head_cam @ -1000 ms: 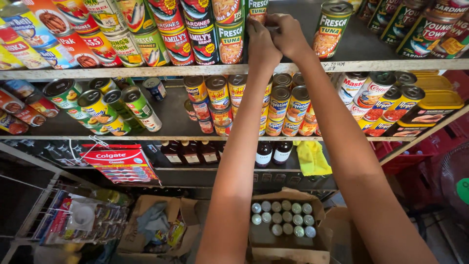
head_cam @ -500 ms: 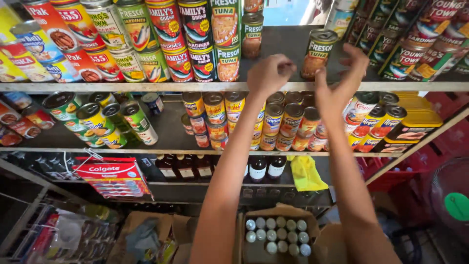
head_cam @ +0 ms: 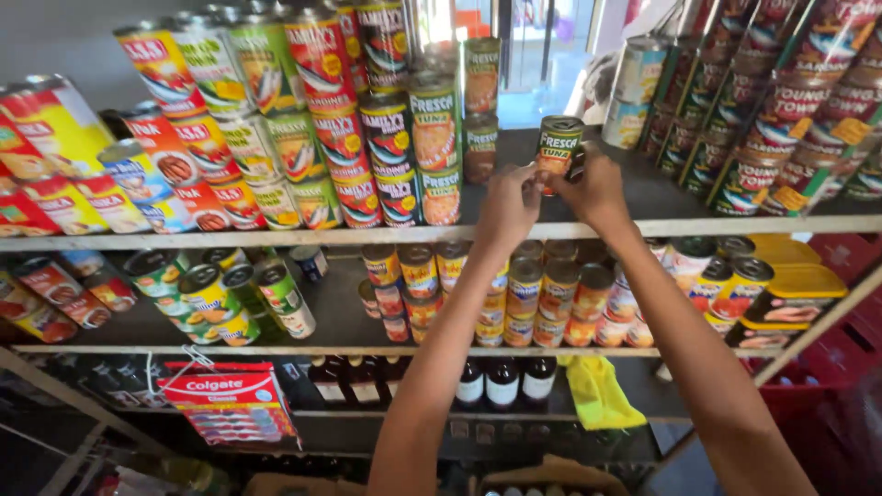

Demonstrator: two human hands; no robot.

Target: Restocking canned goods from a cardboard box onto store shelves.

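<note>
Standing upright on the top shelf (head_cam: 698, 225), a green-labelled can (head_cam: 558, 149) was gripped from both sides: left hand (head_cam: 508, 204) and right hand (head_cam: 595, 191) were closed around its lower half. Stacked cans (head_cam: 432, 138) were noted just beside it, leftward.

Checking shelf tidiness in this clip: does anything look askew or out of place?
A yellow cloth hangs over the edge of the lower shelf beside dark bottles, unlike the stock. The green-labelled can in both hands, left hand and right hand, stands alone.
</note>
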